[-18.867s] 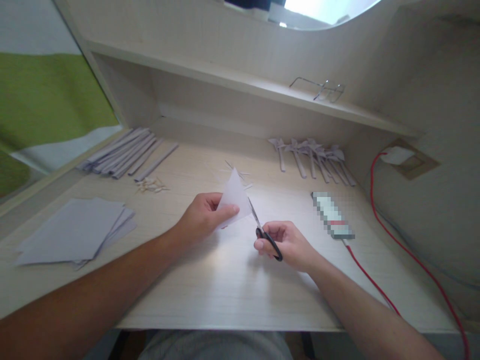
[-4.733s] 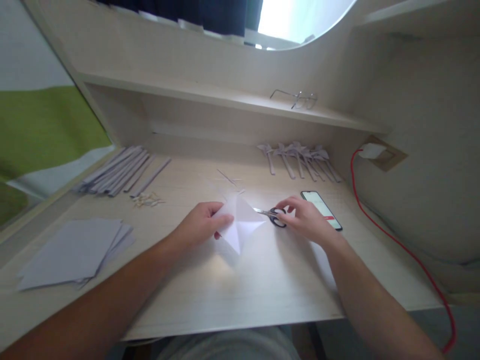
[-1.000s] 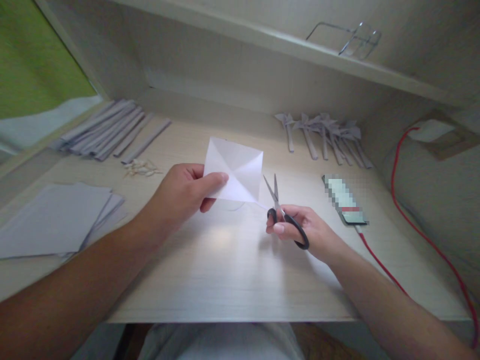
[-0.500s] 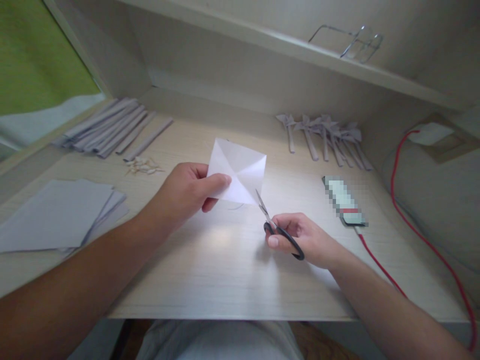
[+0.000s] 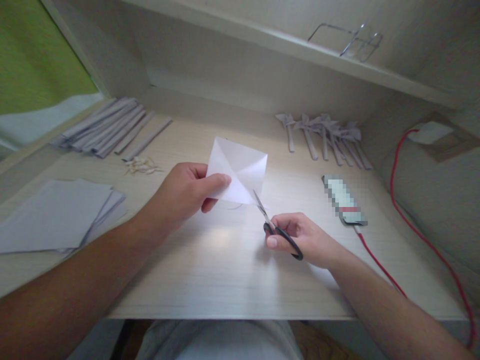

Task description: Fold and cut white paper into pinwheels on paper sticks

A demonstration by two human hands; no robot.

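Observation:
A square sheet of white paper (image 5: 240, 167) with diagonal creases is held above the desk. My left hand (image 5: 195, 185) pinches its left edge, thumb on top and fingers underneath. In my right hand (image 5: 300, 240) is a pair of scissors (image 5: 278, 231) with black handles, thumb and fingers at the loops. The blades reach over the paper's lower right corner, along the crease that runs toward the centre. The fingers below the sheet are partly hidden.
Rolled paper tubes (image 5: 108, 125) lie at the back left, near small pale bits (image 5: 142, 165) and stacked paper sheets (image 5: 52, 215). Paper pinwheels (image 5: 324, 132) on sticks lie at the back right. A phone (image 5: 343, 199) with a red cable (image 5: 380, 262) rests on the right.
The scissors have moved slightly farther into the paper's corner, and the blades look more closed. My left hand holds the sheet almost still.

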